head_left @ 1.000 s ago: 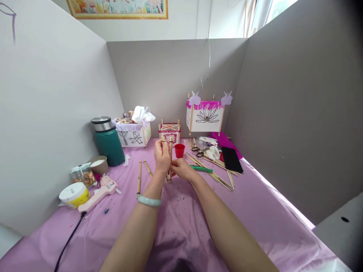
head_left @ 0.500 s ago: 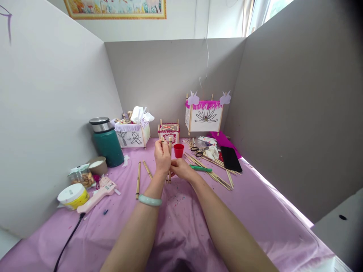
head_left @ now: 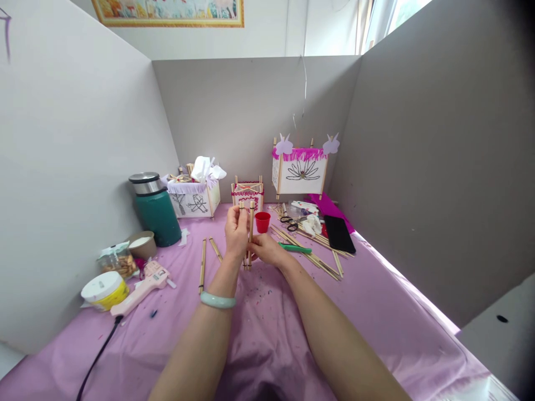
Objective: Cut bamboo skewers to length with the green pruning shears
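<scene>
My left hand (head_left: 237, 231), with a pale green bangle on the wrist, is closed round an upright bundle of wooden sticks, its dark-banded top showing above the fingers. Close beside it stands a second upright bundle of wooden sticks (head_left: 251, 220), also banded dark near the top. Low on this one, my right hand (head_left: 265, 249) pinches with its fingertips; the fingers are partly hidden. Two more stick bundles lie on the cloth to the left, a banded one (head_left: 203, 266) and a slanted one (head_left: 215, 249) partly behind my left forearm.
A red cup (head_left: 263, 222), green-handled tool (head_left: 295, 248), scissors (head_left: 290, 223), loose sticks (head_left: 317, 263) and black phone (head_left: 339, 234) lie right. On the left are a glue gun (head_left: 144, 289), white-lidded tub (head_left: 104, 289) and green bottle (head_left: 156, 214). Paper lanterns (head_left: 301, 177) stand behind.
Both hands keep their grips on the upright stick bundles. My left hand has shifted very slightly left, and the whole view has moved a little.
</scene>
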A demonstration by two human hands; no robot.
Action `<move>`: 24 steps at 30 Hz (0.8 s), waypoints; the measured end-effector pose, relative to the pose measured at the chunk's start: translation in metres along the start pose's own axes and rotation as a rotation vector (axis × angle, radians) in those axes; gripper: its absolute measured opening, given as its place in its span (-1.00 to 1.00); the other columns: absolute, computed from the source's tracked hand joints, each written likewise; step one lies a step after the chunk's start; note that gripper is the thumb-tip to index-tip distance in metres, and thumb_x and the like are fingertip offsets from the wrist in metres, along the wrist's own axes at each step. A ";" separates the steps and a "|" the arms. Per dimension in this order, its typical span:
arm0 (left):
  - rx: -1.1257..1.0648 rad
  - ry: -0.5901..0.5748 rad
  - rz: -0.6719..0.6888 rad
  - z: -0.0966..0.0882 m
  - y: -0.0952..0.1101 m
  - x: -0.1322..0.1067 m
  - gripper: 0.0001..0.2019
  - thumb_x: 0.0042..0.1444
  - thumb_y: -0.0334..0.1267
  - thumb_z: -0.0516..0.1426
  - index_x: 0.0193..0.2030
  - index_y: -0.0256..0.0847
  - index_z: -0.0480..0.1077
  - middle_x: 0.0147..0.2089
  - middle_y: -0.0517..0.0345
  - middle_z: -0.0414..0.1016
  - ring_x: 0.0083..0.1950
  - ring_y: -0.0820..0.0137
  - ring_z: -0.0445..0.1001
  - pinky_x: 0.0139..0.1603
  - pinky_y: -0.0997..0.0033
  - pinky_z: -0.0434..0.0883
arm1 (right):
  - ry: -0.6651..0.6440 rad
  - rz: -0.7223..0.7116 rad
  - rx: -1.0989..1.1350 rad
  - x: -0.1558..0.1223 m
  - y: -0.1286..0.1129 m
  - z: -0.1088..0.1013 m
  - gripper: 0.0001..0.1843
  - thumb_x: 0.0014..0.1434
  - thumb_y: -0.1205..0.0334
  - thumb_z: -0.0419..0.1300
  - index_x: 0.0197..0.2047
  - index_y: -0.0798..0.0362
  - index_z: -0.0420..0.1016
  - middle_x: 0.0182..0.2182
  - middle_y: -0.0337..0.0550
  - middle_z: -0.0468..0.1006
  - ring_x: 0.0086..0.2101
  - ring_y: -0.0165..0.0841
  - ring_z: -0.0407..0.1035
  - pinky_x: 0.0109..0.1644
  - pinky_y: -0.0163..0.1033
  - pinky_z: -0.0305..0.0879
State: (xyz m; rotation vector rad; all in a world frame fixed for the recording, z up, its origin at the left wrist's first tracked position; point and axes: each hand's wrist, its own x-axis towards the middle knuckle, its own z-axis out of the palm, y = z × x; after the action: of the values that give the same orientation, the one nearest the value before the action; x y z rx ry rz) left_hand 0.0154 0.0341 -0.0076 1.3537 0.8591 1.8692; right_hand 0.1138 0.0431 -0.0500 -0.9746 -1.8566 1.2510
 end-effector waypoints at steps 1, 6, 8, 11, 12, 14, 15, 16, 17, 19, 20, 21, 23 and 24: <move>-0.003 0.000 0.022 -0.001 0.002 0.000 -0.84 0.15 -0.12 0.11 -0.26 -0.16 0.30 -0.42 0.28 0.33 -0.46 0.55 0.29 -0.41 0.55 0.28 | -0.010 -0.005 -0.011 0.001 0.003 0.000 -0.83 0.19 0.28 0.10 -0.39 0.16 0.43 -0.49 -0.16 0.53 -0.49 -0.42 0.45 -0.41 -0.35 0.41; -0.091 -0.049 -0.019 -0.008 0.009 0.000 -0.78 0.04 -0.15 0.20 -0.21 -0.22 0.40 -0.23 0.11 0.52 -0.22 0.43 0.49 -0.14 0.41 0.40 | -0.022 -0.047 -0.151 0.002 0.009 -0.002 -0.75 0.23 0.12 0.11 -0.33 0.13 0.46 -0.44 -0.14 0.55 -0.46 -0.40 0.45 -0.41 -0.36 0.35; -0.127 -0.097 -0.096 -0.011 0.012 0.000 -0.71 0.02 -0.11 0.22 -0.16 -0.24 0.42 -0.16 0.03 0.55 -0.20 0.37 0.52 -0.11 0.32 0.43 | -0.006 -0.060 -0.235 0.000 0.007 -0.002 -0.74 0.22 0.09 0.12 -0.32 0.12 0.48 -0.46 -0.15 0.55 -0.48 -0.41 0.43 -0.40 -0.36 0.32; -0.150 -0.174 -0.176 -0.016 0.014 -0.001 -0.66 0.01 -0.07 0.23 -0.15 -0.26 0.46 -0.07 -0.05 0.55 -0.23 0.33 0.55 -0.14 0.28 0.46 | 0.005 -0.072 -0.320 -0.002 0.001 -0.003 -0.73 0.23 0.09 0.12 -0.33 0.10 0.50 -0.48 -0.16 0.54 -0.51 -0.41 0.40 -0.40 -0.35 0.27; -0.156 -0.188 -0.189 -0.017 0.014 -0.001 -0.66 0.00 -0.06 0.23 -0.17 -0.26 0.48 -0.07 -0.06 0.55 -0.23 0.33 0.55 -0.15 0.28 0.47 | 0.006 -0.080 -0.342 -0.003 0.000 -0.003 -0.73 0.23 0.09 0.11 -0.34 0.10 0.50 -0.49 -0.17 0.54 -0.51 -0.42 0.39 -0.40 -0.35 0.25; -0.174 -0.205 -0.216 -0.019 0.015 0.000 -0.67 -0.01 -0.06 0.24 -0.20 -0.27 0.49 -0.10 -0.06 0.56 -0.24 0.31 0.56 -0.18 0.28 0.48 | 0.009 -0.099 -0.378 -0.003 -0.002 -0.003 -0.73 0.23 0.10 0.12 -0.37 0.10 0.50 -0.50 -0.18 0.54 -0.51 -0.42 0.37 -0.40 -0.36 0.22; -0.183 -0.216 -0.236 -0.020 0.015 0.001 -0.67 -0.01 -0.06 0.25 -0.21 -0.28 0.49 -0.12 -0.06 0.56 -0.25 0.31 0.56 -0.19 0.28 0.49 | 0.013 -0.111 -0.390 -0.004 -0.003 -0.004 -0.73 0.22 0.10 0.13 -0.38 0.10 0.50 -0.50 -0.18 0.53 -0.51 -0.43 0.36 -0.40 -0.36 0.20; -0.191 -0.228 -0.258 -0.020 0.015 0.001 -0.68 -0.02 -0.07 0.25 -0.22 -0.29 0.49 -0.14 -0.06 0.57 -0.24 0.30 0.56 -0.19 0.29 0.49 | 0.018 -0.122 -0.398 -0.004 -0.003 -0.004 -0.73 0.22 0.10 0.13 -0.39 0.10 0.50 -0.51 -0.19 0.53 -0.51 -0.43 0.35 -0.41 -0.36 0.19; -0.198 -0.242 -0.279 -0.021 0.015 0.002 -0.68 -0.02 -0.08 0.26 -0.23 -0.29 0.49 -0.14 -0.07 0.57 -0.24 0.30 0.56 -0.19 0.29 0.50 | 0.023 -0.131 -0.406 -0.004 -0.004 -0.004 -0.73 0.21 0.11 0.14 -0.40 0.11 0.50 -0.52 -0.19 0.52 -0.52 -0.44 0.34 -0.41 -0.36 0.17; -0.203 -0.263 -0.313 -0.021 0.017 0.003 -0.69 -0.03 -0.10 0.27 -0.24 -0.31 0.49 -0.15 -0.08 0.57 -0.22 0.29 0.56 -0.19 0.29 0.50 | 0.033 -0.141 -0.420 -0.004 -0.005 -0.004 -0.73 0.20 0.11 0.16 -0.40 0.12 0.51 -0.54 -0.20 0.51 -0.53 -0.44 0.32 -0.41 -0.36 0.14; -0.205 -0.266 -0.323 -0.021 0.017 0.004 -0.69 -0.04 -0.10 0.27 -0.25 -0.31 0.49 -0.16 -0.09 0.57 -0.22 0.29 0.56 -0.20 0.28 0.51 | 0.041 -0.139 -0.428 -0.005 -0.006 -0.004 -0.74 0.20 0.12 0.16 -0.40 0.12 0.52 -0.54 -0.21 0.51 -0.53 -0.45 0.31 -0.42 -0.36 0.13; -0.208 -0.264 -0.332 -0.021 0.017 0.005 -0.69 -0.05 -0.11 0.28 -0.25 -0.31 0.48 -0.18 -0.08 0.58 -0.23 0.28 0.57 -0.20 0.28 0.51 | 0.050 -0.133 -0.437 -0.006 -0.007 -0.004 -0.74 0.19 0.13 0.17 -0.40 0.12 0.52 -0.55 -0.21 0.50 -0.54 -0.45 0.30 -0.42 -0.36 0.12; -0.215 -0.261 -0.345 -0.021 0.017 0.007 -0.68 -0.07 -0.11 0.29 -0.25 -0.31 0.47 -0.24 -0.05 0.58 -0.24 0.27 0.57 -0.23 0.27 0.51 | 0.076 -0.118 -0.454 -0.007 -0.010 -0.003 -0.76 0.18 0.15 0.18 -0.40 0.12 0.53 -0.56 -0.22 0.49 -0.55 -0.45 0.28 -0.43 -0.35 0.09; -0.218 -0.260 -0.350 -0.021 0.017 0.007 -0.68 -0.08 -0.11 0.30 -0.26 -0.31 0.47 -0.27 -0.03 0.58 -0.25 0.26 0.57 -0.24 0.27 0.51 | 0.087 -0.116 -0.461 -0.008 -0.011 -0.003 -0.77 0.18 0.16 0.19 -0.40 0.12 0.54 -0.56 -0.23 0.49 -0.55 -0.45 0.27 -0.44 -0.35 0.08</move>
State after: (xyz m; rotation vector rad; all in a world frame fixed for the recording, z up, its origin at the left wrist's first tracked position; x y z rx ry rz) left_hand -0.0088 0.0278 0.0051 1.1916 0.6850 1.4364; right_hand 0.1177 0.0350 -0.0393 -1.1177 -2.1444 0.7107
